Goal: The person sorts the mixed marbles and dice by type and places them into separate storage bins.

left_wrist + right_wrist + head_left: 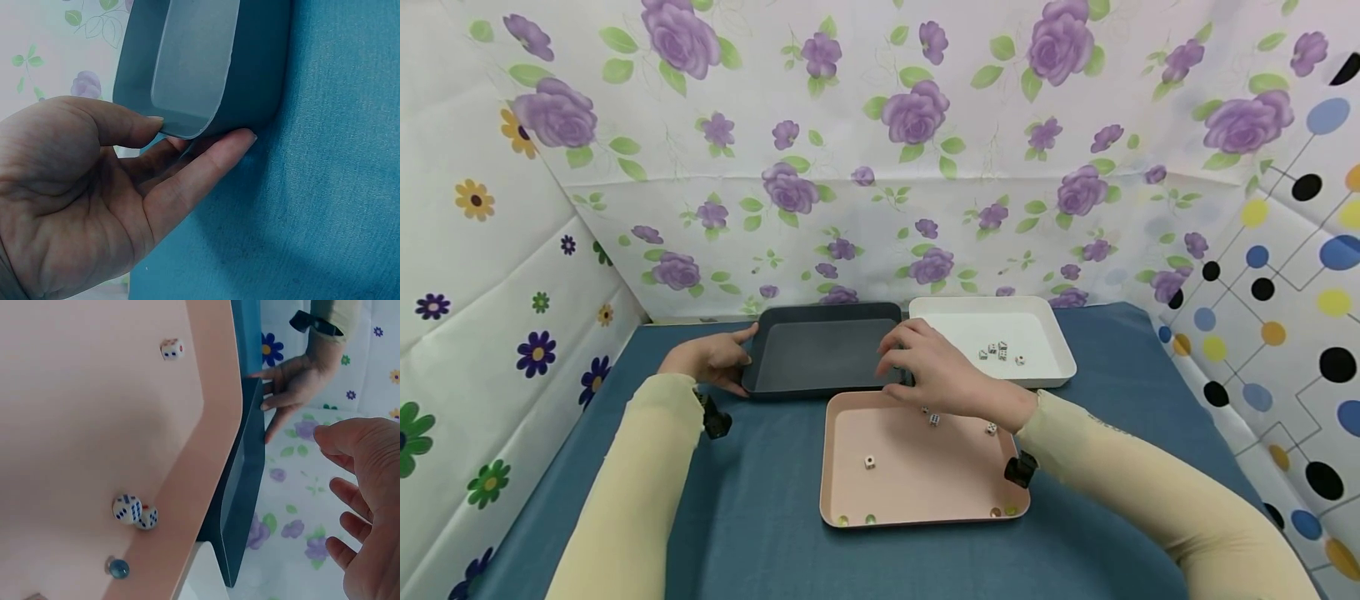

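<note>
My left hand grips the left end of a dark grey tray. In the left wrist view the thumb touches the rim, and another finger lies against the outer wall. Over the dark tray's near right corner and the back edge of a pink tray hovers my right hand, its fingers loosely bent and nothing visible between them. The pink tray holds several loose dice, among them one die at the left and another die, and several small glass beads, including a bluish bead.
At the back right a white tray holds several dice in a cluster. The three trays stand close together on a blue cloth. Behind them hangs a flower-print sheet, with patterned sheets at both sides.
</note>
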Demonstrator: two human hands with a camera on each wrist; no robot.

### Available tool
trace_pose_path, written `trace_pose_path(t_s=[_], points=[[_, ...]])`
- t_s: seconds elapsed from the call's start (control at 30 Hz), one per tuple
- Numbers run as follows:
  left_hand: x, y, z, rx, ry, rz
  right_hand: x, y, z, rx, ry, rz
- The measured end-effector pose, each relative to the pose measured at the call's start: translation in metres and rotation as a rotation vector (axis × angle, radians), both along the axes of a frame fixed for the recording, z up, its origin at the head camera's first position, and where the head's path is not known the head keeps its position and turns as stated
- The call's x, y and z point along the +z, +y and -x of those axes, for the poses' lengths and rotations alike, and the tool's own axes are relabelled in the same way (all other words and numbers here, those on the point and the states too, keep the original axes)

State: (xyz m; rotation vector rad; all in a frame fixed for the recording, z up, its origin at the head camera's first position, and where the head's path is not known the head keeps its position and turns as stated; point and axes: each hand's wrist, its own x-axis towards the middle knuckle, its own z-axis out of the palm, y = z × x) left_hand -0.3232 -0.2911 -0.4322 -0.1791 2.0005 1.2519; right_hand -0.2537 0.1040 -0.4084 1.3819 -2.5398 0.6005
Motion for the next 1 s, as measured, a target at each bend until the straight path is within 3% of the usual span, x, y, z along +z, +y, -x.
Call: trace_pose_path(t_s=[0.73, 1.0], points=[[0.001, 0.0, -0.001, 0.018, 0.002, 0.003, -0.017, -0.008, -0.026, 0.15, -0.026, -0.101], [0.0, 0.0, -0.001, 0.015, 0.006, -0.004, -0.018, -0.011, -0.033, 0.199, -0.092, -0.193]])
